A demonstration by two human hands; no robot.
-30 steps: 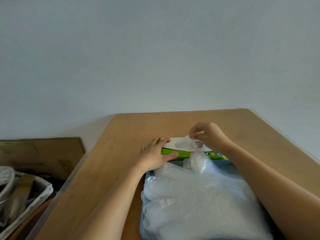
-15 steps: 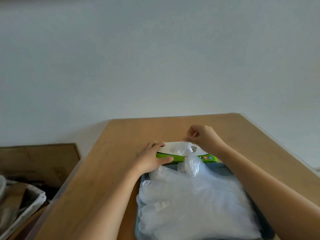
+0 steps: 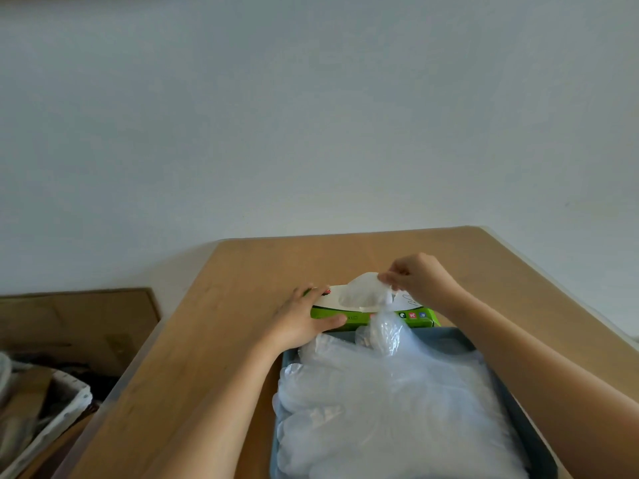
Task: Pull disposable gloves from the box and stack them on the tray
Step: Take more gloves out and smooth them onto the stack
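Note:
A green and white glove box (image 3: 366,314) lies flat on the wooden table beyond the tray. My left hand (image 3: 304,323) rests on the box's left end, fingers on top and thumb along its front side. My right hand (image 3: 415,280) hovers over the box's opening and pinches a clear plastic glove (image 3: 364,292) that sticks up out of it. A blue-grey tray (image 3: 460,340) sits close to me, heaped with a pile of clear gloves (image 3: 397,409); one crumpled glove (image 3: 383,335) stands up at the pile's far edge.
The wooden table (image 3: 242,340) ends at a pale wall behind and drops off on the left. Down at the left are a brown board (image 3: 76,323) and a white woven basket (image 3: 52,420) with clutter.
My right hand has lifted a little, drawing the pinched glove further up out of the box. The left hand has stayed on the box. The camera has tilted slightly.

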